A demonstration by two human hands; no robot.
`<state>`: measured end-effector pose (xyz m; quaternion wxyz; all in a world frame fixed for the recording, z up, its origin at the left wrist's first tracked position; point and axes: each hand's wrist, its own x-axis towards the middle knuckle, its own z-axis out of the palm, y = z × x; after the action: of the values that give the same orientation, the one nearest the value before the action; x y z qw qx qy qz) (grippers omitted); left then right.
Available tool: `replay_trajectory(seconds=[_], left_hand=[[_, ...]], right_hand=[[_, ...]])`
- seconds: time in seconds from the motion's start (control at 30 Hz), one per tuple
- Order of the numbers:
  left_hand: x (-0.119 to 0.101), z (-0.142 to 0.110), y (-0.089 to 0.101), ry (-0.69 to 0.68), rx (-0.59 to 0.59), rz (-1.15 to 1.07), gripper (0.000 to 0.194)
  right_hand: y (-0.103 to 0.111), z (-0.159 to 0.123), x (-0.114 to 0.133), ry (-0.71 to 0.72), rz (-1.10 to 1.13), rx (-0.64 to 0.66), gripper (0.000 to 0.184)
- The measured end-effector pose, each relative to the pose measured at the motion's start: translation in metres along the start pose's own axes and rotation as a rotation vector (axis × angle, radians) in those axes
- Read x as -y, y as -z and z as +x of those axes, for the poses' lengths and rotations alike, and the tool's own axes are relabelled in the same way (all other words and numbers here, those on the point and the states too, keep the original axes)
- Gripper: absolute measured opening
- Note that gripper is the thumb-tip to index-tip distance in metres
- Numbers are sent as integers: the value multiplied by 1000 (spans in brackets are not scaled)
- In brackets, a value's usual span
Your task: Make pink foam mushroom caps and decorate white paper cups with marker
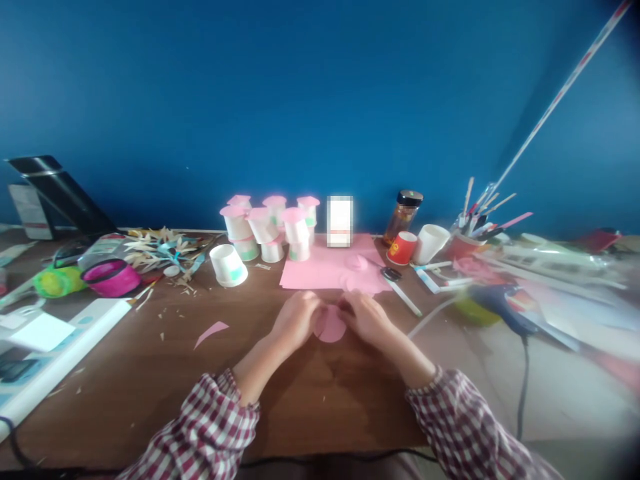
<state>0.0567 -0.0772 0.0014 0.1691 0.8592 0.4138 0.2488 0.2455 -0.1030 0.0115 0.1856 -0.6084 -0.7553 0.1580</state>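
Power strip (60, 357) at left, magenta ring (111, 280) beyond; dark-lidded bottle (403, 219) near blue wall (320, 100).

I saw a brown wooden desk (290, 413), well crowded. Counting from its middle, pink sheets (310, 270) lay at twelve o'clock, stacked paper cups (263, 230) with pink tops stood at eleven and a lone upturned white cup (227, 265) at ten. A curved pink scrap (212, 331) and a white power strip (65, 360) lay at nine, a dark-lidded bottle (400, 220) stood at one, and a white pen (406, 298) lay at two.
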Motion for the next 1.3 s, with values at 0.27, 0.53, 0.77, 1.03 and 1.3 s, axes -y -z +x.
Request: replay_trajectory(seconds=[0.27,0.53,0.77,1.03,1.3], left_hand=[[1,2,1,140,-4,-214,25],[0,6,11,307,-156,-619,28],[-2,5,11,436,-108,-851,35],[-3,6,9,340,-163,-624,21],[-6,5,7,435,-139,-770,21]], right_hand=[[0,10,-10,37,516,-13,4],[9,11,-2,-56,813,-21,30],[7,9,-4,-107,939,153,33],[6,8,-6,-166,1133,186,32],[0,6,8,-170,1204,45,30]])
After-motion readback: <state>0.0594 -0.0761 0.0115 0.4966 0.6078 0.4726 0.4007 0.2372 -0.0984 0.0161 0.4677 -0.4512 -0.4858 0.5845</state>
